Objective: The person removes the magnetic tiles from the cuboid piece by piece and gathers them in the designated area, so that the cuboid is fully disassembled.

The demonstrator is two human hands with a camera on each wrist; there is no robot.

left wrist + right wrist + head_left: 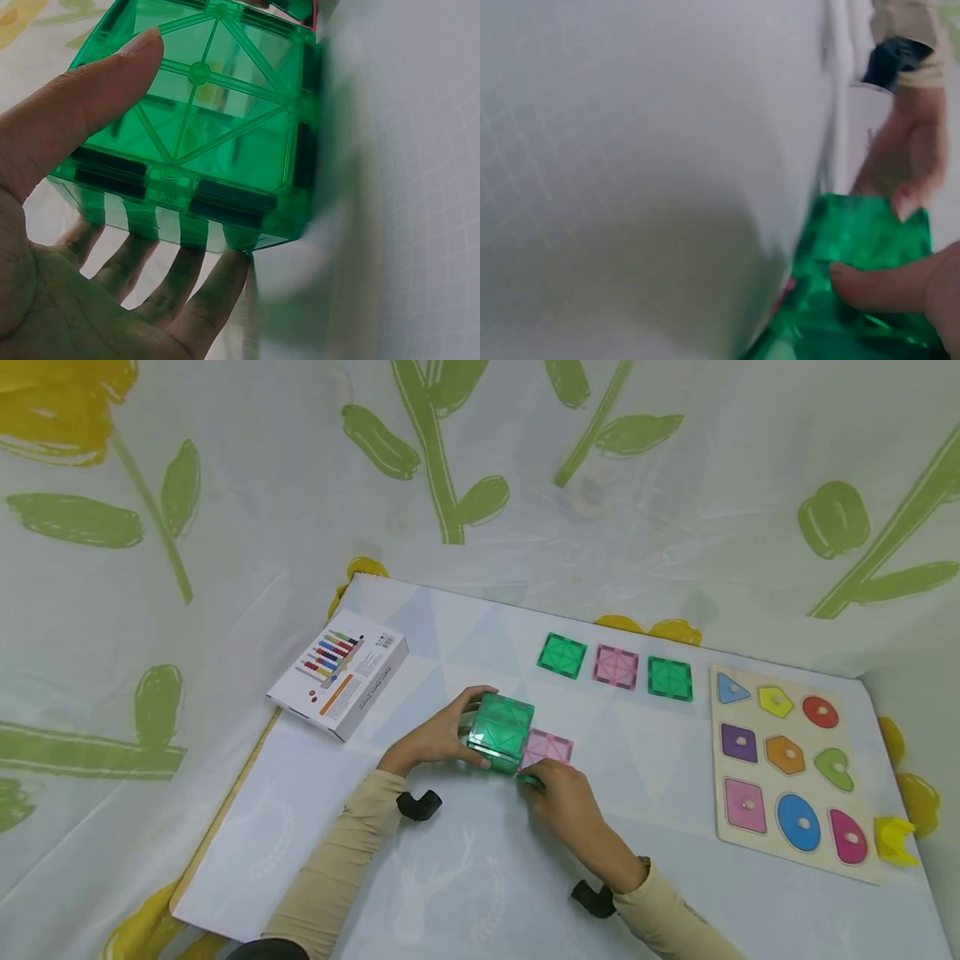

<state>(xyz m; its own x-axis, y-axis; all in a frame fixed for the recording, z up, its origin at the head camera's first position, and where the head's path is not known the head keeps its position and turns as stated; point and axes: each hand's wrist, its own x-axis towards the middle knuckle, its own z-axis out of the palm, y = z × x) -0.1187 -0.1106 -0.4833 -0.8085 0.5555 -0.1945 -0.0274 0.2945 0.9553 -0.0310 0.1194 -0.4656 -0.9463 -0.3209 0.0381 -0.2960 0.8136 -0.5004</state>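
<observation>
A box shape of translucent green magnetic tiles (501,727) stands on the table. My left hand (435,737) holds it from the left; in the left wrist view the thumb lies over one green face (247,139) and the fingers are at another side. A pink magnetic tile (549,748) lies flat against the box's right side. At its near edge my right hand (568,800) pinches a green magnetic tile (531,781), mostly covered by the fingers. In the right wrist view the thumb (881,289) presses on green plastic, and the left hand shows beyond.
Two loose green tiles (562,656) and a pink tile (616,667) lie in a row farther back. A wooden shape puzzle board (817,752) is on the right, beside a yellow object (894,841). At the left lies a white box (341,672) with an abacus picture.
</observation>
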